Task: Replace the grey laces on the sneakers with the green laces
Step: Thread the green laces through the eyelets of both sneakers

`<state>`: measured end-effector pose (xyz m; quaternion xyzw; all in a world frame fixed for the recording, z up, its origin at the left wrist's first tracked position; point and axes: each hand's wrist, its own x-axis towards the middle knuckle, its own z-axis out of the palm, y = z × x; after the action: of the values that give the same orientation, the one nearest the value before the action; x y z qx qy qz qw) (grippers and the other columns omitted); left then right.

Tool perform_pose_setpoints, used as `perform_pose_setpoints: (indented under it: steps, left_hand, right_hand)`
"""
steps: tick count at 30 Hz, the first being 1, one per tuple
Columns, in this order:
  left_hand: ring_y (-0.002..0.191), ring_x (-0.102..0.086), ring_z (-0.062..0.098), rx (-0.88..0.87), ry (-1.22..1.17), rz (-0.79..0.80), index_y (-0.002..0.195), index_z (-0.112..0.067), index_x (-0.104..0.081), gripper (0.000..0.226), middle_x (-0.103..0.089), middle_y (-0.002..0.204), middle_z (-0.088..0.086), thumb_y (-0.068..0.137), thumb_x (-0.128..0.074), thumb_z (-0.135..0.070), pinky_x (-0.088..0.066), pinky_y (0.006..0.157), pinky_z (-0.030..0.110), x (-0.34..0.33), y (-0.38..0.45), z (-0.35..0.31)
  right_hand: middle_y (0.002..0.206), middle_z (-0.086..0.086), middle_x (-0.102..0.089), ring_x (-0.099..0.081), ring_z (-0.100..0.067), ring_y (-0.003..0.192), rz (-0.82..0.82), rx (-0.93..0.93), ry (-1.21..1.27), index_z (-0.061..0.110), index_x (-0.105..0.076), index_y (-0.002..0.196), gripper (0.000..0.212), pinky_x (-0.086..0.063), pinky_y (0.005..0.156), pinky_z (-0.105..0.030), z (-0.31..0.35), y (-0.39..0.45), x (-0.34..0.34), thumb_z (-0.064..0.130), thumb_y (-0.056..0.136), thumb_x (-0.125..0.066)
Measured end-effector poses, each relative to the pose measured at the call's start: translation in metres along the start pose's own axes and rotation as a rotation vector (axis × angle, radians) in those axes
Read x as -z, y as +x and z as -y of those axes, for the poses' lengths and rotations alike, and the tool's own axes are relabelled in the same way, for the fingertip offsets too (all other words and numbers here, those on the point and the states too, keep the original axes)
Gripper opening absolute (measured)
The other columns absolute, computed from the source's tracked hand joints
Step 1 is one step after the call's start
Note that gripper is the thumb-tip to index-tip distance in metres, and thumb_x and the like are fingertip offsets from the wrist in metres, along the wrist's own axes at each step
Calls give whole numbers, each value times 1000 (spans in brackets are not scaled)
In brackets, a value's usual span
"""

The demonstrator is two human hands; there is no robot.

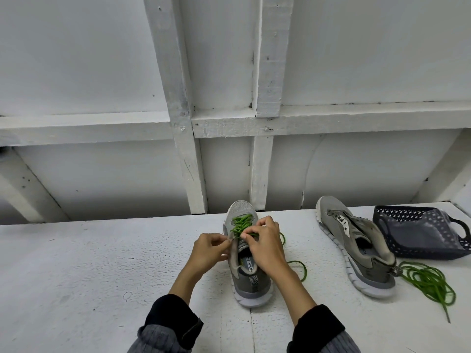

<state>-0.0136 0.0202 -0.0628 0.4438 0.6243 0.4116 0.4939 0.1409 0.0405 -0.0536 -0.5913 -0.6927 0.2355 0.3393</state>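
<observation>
Both hands work at the upper eyelets of the near sneaker [242, 253]. Left hand [209, 250] pinches the green lace [240, 224] end at the sneaker's left edge; right hand [265, 244] pinches a lace crossing over the tongue. Risk: uneven tails if one side is pulled harder, or a skipped eyelet. Right of this sneaker, the second sneaker [356, 248] lies unlaced on the worktop [102, 263], spare lace [428, 284] coiled at its heel.

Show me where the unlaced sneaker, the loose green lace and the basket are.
unlaced sneaker [356, 247]: head view, on its grey side panel.
loose green lace [430, 281]: head view, on the coiled part.
basket [418, 235]: head view, on its dark perforated wall.
</observation>
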Motion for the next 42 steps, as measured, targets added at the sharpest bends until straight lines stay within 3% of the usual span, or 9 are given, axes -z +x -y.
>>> perform_pose_setpoints:
  steps: [14,22,25,28,31,34,35,37,42]
  left_hand:
    - [79,-71,21,41,-121,53,93,-3,-75,17,-74,88,15,89,-69,-18,-57,68,25,2,-3,0]
    - [81,-71,20,2,-94,-20,86,-6,-71,17,-74,82,7,92,-65,-20,-52,61,21,0,-2,3]
    - [77,-70,14,7,-76,-43,85,-8,-64,17,-72,84,6,97,-58,-19,-53,61,20,-7,-1,0]
    - [76,-68,17,86,-477,-160,83,-6,-52,23,-71,82,6,103,-43,-13,-58,67,28,-3,6,-7]
    - [56,-51,9,89,-824,-401,84,-10,-47,24,-52,72,4,105,-36,-13,-50,48,23,16,16,-12]
    - [62,-47,15,-46,180,-606,98,-14,-44,15,-53,79,4,105,-32,-21,-37,59,29,36,15,1]
    - [68,-50,19,-88,612,-589,100,-15,-44,10,-56,81,3,103,-34,-18,-35,62,31,39,14,9]
    - [86,-53,25,-147,1050,-476,105,-16,-51,14,-64,94,2,101,-38,-17,-34,67,33,40,13,21]
    - [109,-43,5,-305,686,-150,97,-34,-63,31,-62,105,-21,102,-34,-46,-17,89,33,13,11,26]
  right_hand:
    - [105,11,-37,-34,-8,100,53,135,-198,20,-73,97,19,-38,78,-20,1,3,-6,35,88,-66]
    - [118,8,-41,-34,-14,111,28,104,-153,24,-65,102,18,-34,97,-33,-2,-2,-9,36,88,-64]
    - [130,7,-36,-31,-19,122,-15,-21,-164,29,-51,115,40,-31,101,-39,-6,-6,-10,41,81,-70]
    - [135,4,-33,-29,-22,126,-47,-196,-108,29,-42,126,65,-32,102,-45,-12,-11,-13,45,73,-76]
    - [138,-2,-34,-30,-25,129,-46,-322,-13,25,-37,131,78,-33,102,-46,-16,-13,-14,47,69,-79]
    - [139,-3,-34,-30,-25,130,-59,-350,33,22,-36,133,81,-33,102,-44,-18,-14,-16,45,69,-80]
    - [139,-3,-33,-30,-25,129,-70,-349,53,21,-36,133,81,-33,102,-44,-18,-14,-17,43,69,-81]
    - [138,-2,-34,-31,-24,130,-69,-334,94,21,-35,133,79,-34,103,-45,-18,-13,-17,40,70,-80]
    - [131,0,-38,-44,-16,118,-85,-357,432,22,-34,132,71,-42,102,-37,-24,-19,-11,33,78,-78]
